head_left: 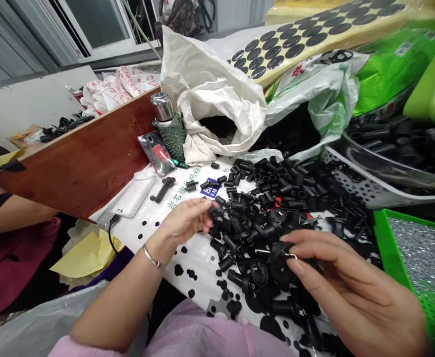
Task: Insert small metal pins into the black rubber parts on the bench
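left hand pinching small black plastic part at fingertips; right hand pinching round black plastic part with bent metal pin, both over heap of black plastic parts on white printed sack.

Molded plastic parts lie heaped on a woven sack; a tray of screws sits to their right; behind the heap, a phone lies beside a flask; a wooden board stands to their left.
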Available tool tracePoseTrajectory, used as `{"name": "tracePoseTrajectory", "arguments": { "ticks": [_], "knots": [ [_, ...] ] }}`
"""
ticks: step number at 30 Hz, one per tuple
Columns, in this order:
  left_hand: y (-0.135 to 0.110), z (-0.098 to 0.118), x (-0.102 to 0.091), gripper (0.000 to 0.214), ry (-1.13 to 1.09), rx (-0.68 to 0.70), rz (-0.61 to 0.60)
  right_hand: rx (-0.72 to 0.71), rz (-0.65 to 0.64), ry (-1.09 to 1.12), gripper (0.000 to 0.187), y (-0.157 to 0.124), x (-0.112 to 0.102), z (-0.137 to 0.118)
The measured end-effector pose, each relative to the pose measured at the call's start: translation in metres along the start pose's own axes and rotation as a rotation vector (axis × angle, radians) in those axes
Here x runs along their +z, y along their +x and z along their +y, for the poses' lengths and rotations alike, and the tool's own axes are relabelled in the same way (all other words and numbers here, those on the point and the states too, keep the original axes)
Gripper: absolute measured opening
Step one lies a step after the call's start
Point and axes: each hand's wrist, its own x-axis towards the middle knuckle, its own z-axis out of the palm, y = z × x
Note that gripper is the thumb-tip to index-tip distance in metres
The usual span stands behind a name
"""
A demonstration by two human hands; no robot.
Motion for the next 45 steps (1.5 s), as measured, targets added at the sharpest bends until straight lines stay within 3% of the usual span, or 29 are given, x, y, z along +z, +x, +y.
{"name": "tracePoseTrajectory", "arguments": {
  "ticks": [5,9,17,23,25,28,30,36,40,42,45],
  "knots": [
    [-0.035,-0.014,0.039,0.039,-0.463,-0.079,-0.154,-0.225,-0.043,-0.151,0.012,0.009,0.004,-0.017],
    [-0.046,-0.016,0.052,0.028,-0.8,-0.168,-0.211,-0.361,-0.06,-0.26,0.011,0.007,0.005,-0.023],
    [-0.051,-0.01,0.061,0.031,-0.82,-0.186,-0.211,-0.471,-0.041,-0.328,0.009,0.005,0.006,-0.024],
    [-0.054,-0.009,0.064,0.029,-0.74,-0.155,-0.207,-0.629,-0.049,-0.342,0.012,-0.005,0.014,-0.014],
    [-0.055,-0.008,0.063,0.029,-0.738,-0.154,-0.218,-0.579,-0.086,-0.292,0.011,-0.007,0.015,-0.013],
    [-0.056,-0.007,0.061,0.032,-0.757,-0.169,-0.245,-0.333,-0.135,-0.182,0.011,-0.004,0.015,-0.013],
    [-0.056,-0.008,0.06,0.033,-0.756,-0.176,-0.252,-0.241,-0.16,-0.139,0.013,0.0,0.014,-0.015],
    [-0.055,-0.012,0.06,0.032,-0.664,-0.156,-0.203,-0.525,-0.228,-0.324,0.022,-0.002,0.006,-0.01],
    [-0.056,-0.015,0.06,0.033,-0.74,-0.238,-0.254,-0.656,-0.313,-0.36,0.03,-0.01,0.004,0.0],
    [-0.058,-0.018,0.059,0.033,-0.752,-0.233,-0.252,-0.647,-0.303,-0.336,0.028,-0.011,0.007,0.002],
    [-0.061,-0.021,0.059,0.034,-0.723,-0.18,-0.238,-0.498,-0.279,-0.247,0.02,-0.009,0.016,0.0]
  ]
}}
